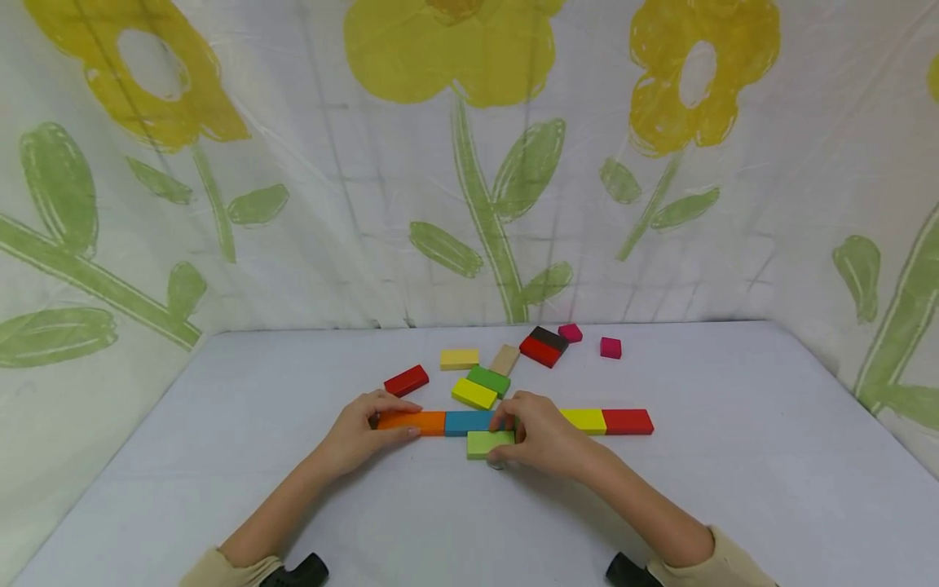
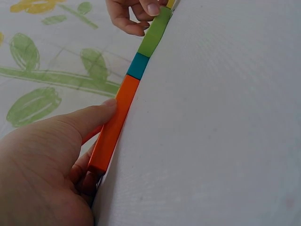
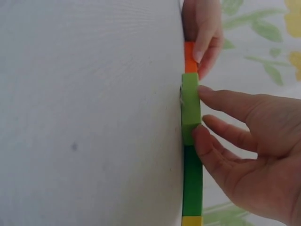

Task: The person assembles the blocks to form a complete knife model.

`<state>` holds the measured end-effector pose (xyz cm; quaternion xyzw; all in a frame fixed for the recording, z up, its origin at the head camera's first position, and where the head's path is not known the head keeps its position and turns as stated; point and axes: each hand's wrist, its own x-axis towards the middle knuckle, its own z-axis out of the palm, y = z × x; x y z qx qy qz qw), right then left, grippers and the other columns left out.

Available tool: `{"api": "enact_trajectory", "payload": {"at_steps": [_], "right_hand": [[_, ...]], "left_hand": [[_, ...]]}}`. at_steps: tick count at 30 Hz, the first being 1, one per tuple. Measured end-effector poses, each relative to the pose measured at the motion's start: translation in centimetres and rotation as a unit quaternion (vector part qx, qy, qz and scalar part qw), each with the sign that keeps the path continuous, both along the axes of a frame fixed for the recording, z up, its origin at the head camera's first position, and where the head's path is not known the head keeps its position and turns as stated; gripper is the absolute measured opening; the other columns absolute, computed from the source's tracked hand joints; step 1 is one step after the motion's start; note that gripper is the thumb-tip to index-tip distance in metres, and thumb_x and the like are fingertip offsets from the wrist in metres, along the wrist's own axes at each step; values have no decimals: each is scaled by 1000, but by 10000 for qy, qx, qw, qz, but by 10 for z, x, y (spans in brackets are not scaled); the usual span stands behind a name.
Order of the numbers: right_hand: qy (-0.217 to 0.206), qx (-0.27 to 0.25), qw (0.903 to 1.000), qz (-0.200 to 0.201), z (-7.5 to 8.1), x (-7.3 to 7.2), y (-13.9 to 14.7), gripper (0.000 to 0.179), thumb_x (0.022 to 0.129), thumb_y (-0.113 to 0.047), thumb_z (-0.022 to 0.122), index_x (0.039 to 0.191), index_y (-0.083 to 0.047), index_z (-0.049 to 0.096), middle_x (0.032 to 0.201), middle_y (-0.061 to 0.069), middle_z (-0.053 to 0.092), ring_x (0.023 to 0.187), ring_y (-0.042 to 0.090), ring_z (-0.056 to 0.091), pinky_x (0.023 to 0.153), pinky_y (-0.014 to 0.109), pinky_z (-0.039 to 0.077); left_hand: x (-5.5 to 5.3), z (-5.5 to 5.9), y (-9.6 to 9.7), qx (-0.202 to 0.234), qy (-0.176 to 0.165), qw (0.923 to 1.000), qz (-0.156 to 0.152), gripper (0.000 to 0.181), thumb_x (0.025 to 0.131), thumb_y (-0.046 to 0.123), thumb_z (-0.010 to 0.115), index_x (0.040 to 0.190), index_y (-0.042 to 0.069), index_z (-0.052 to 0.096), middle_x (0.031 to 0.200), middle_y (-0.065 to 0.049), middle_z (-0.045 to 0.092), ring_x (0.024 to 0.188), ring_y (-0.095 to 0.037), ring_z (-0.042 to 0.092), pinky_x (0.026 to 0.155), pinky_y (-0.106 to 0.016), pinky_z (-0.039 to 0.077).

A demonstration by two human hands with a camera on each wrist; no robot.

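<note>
A row of coloured wooden blocks runs left to right across the white table. At its left end my left hand (image 1: pixel 355 436) holds the orange block (image 1: pixel 414 425), with the thumb along it and fingers curled at its end. My right hand (image 1: pixel 546 436) pinches a light green block (image 1: pixel 484 445) near its right end, between thumb and fingers. This block lies in front of the row, before the blue block (image 1: pixel 465 421). A dark green block (image 3: pixel 193 179), mostly hidden by my right hand in the head view, comes before the yellow block (image 1: pixel 584 421) and red block (image 1: pixel 628 421).
Behind the row lie loose blocks: a dark red one (image 1: pixel 407 381), a pale yellow one (image 1: pixel 459 359), a bright yellow one (image 1: pixel 473 394), a green one (image 1: pixel 488 380) and several others. A magenta cube (image 1: pixel 610 348) sits at the back right. A flower-printed curtain (image 1: pixel 308 204) stands behind the table.
</note>
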<state>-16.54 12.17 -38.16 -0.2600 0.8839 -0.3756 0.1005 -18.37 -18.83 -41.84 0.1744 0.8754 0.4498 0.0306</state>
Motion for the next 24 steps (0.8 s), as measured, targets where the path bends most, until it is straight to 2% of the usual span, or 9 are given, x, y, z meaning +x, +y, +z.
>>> {"api": "enact_trajectory", "payload": {"at_steps": [8, 14, 24], "right_hand": [[-242, -194, 9995, -82, 7, -2, 5, 26, 90, -18, 85, 110, -6, 73, 94, 2, 63, 76, 13, 59, 65, 22, 54], [-276, -193, 9990, -285, 11, -9, 10, 25, 92, -17, 83, 112, -6, 74, 99, 4, 66, 76, 14, 61, 66, 23, 56], [78, -49, 9983, -572, 17, -28, 19, 23, 94, -16, 79, 114, -5, 74, 100, 5, 69, 80, 16, 61, 68, 25, 55]], "left_hand": [[1, 0, 0, 19, 12, 10000, -20, 28, 94, 23, 81, 120, 13, 80, 103, -2, 67, 98, -22, 53, 75, -25, 44], [1, 0, 0, 21, 35, 10000, -12, 28, 93, 22, 81, 120, 13, 80, 103, -3, 68, 97, -23, 53, 74, -25, 44], [0, -1, -1, 39, 37, 10000, -41, 28, 93, 22, 81, 119, 13, 80, 102, -3, 67, 96, -23, 53, 72, -24, 43]]}}
